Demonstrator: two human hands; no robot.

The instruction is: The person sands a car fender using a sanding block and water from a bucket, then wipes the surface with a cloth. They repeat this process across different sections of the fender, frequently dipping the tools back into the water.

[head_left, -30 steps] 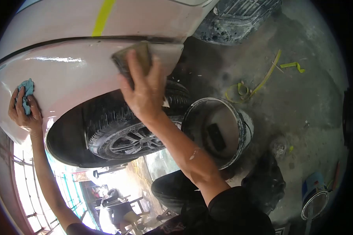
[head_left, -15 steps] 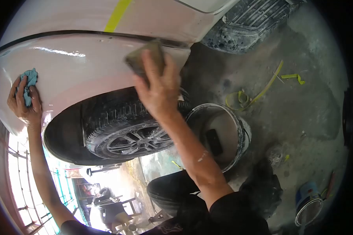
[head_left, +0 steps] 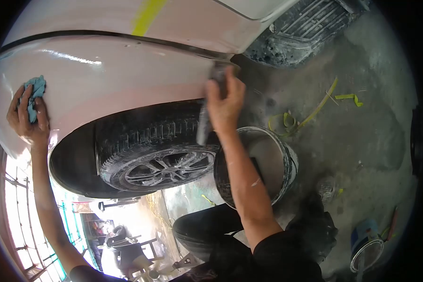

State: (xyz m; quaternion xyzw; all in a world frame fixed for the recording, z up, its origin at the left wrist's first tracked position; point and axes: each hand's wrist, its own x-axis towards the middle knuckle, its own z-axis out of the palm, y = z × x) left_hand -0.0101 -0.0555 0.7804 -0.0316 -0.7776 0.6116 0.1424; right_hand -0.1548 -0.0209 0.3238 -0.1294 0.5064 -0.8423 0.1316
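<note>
A light pinkish-white car panel [head_left: 141, 70] fills the upper left, above a black tyre with a spoked wheel [head_left: 169, 171]. On the panel's left part, my left hand [head_left: 29, 115] grips a crumpled blue cloth [head_left: 36, 87] against the surface. My right hand [head_left: 226, 105] holds a dark sanding block [head_left: 218, 73] at the panel's right end, beside the tyre; the block is blurred. Under my right forearm stands a round bucket [head_left: 290, 164] with cloudy liquid and a dark object inside.
Yellow tape strips [head_left: 319, 103] lie on the grey floor at the right. A blue can [head_left: 364, 235] stands at the lower right. A dirty black step [head_left: 305, 28] is at the top. A stool and clutter show at the lower left.
My right hand has moved right along the panel with the block, reaching its end. My left hand stays in nearly the same place with the blue cloth. The view has shifted slightly.
</note>
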